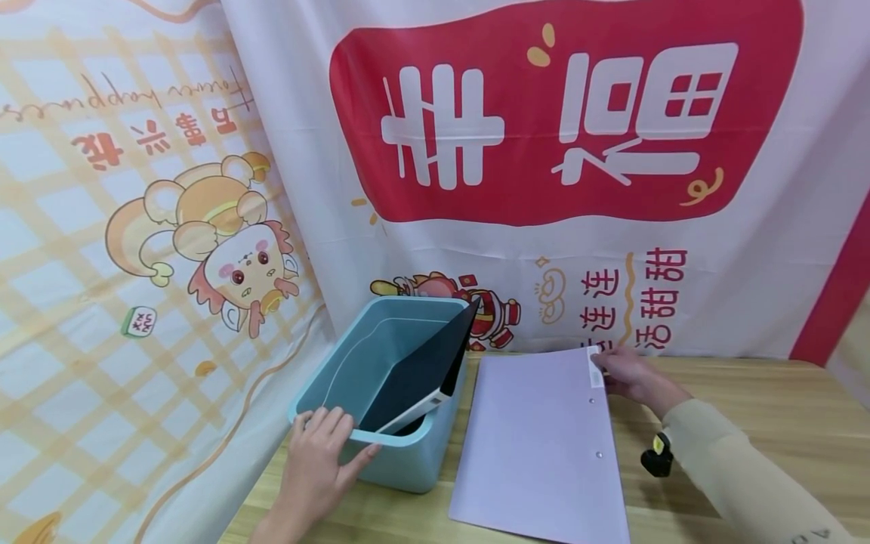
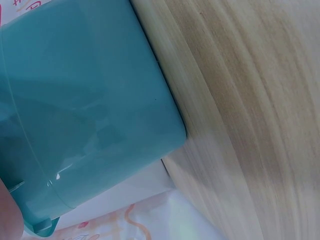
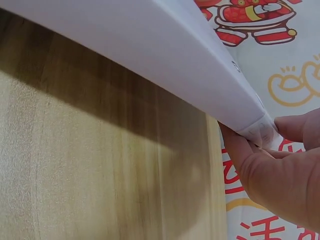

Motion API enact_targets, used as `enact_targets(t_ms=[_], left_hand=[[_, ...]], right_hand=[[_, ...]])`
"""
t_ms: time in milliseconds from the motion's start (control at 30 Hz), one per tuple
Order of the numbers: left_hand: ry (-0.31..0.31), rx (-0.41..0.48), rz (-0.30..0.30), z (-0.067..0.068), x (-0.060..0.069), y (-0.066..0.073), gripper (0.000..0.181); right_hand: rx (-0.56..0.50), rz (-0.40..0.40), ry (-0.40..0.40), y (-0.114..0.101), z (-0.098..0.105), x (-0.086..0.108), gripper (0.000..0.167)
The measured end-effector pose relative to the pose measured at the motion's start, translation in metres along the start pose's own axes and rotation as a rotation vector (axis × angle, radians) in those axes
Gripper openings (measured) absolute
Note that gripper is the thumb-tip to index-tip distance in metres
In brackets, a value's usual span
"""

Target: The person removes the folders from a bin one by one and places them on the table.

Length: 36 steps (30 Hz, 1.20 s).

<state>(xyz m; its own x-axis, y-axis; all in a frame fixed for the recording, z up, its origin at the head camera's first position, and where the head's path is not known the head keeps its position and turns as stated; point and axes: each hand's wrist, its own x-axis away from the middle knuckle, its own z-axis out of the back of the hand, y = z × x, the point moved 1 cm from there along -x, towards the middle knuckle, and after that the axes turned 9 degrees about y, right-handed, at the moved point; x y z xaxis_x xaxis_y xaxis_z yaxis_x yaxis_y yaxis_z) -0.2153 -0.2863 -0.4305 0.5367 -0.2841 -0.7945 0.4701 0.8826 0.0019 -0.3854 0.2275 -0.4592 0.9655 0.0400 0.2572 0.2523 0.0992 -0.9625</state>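
A light-blue plastic bin [image 1: 408, 453] stands on the table, and my left hand [image 1: 316, 461] grips its near rim, fingers over the edge and thumb outside. A dark binder [image 1: 424, 359] with a white edge leans inside the bin, its top corner above the rim. To the right of the bin is a lavender binder [image 1: 537, 446] with two rivets and a white label along its right side. My right hand [image 1: 635, 381] pinches its far right corner at the label. In the right wrist view the lavender binder [image 3: 150, 55] is raised, casting a shadow on the wood.
The wooden table [image 1: 761, 423] extends to the right. Printed cloth hangs [image 1: 530, 249] behind the table and along the left side [image 1: 136, 302]. A small black object [image 1: 656, 457] with a yellow mark is by the right sleeve.
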Motion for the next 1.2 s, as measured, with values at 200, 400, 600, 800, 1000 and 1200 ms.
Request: enact_targets(t_ms=[200, 400, 600, 800, 1000, 1200], left_hand=[[-0.001, -0.003, 0.002, 0.001, 0.0, 0.001, 0.041], [0.014, 0.0, -0.005, 0.002, 0.0, 0.002, 0.04], [0.013, 0.003, -0.005, 0.002, 0.001, 0.003, 0.042], [0.027, 0.002, -0.016, 0.003, 0.002, 0.003, 0.043], [0.04, 0.0, -0.023, 0.002, 0.002, 0.002, 0.045], [0.048, -0.004, -0.028, 0.003, 0.002, 0.003, 0.045]], right_hand=[[0.057, 0.013, 0.015, 0.002, -0.004, -0.001, 0.039], [0.108, 0.024, 0.051, 0.001, -0.01, 0.001, 0.039], [0.129, 0.032, 0.06, 0.003, -0.013, 0.0, 0.037], [0.188, 0.031, 0.078, 0.005, -0.013, -0.004, 0.04], [0.333, 0.043, 0.15, 0.009, -0.014, -0.006, 0.033], [0.451, 0.069, 0.189, 0.016, -0.014, -0.011, 0.027]])
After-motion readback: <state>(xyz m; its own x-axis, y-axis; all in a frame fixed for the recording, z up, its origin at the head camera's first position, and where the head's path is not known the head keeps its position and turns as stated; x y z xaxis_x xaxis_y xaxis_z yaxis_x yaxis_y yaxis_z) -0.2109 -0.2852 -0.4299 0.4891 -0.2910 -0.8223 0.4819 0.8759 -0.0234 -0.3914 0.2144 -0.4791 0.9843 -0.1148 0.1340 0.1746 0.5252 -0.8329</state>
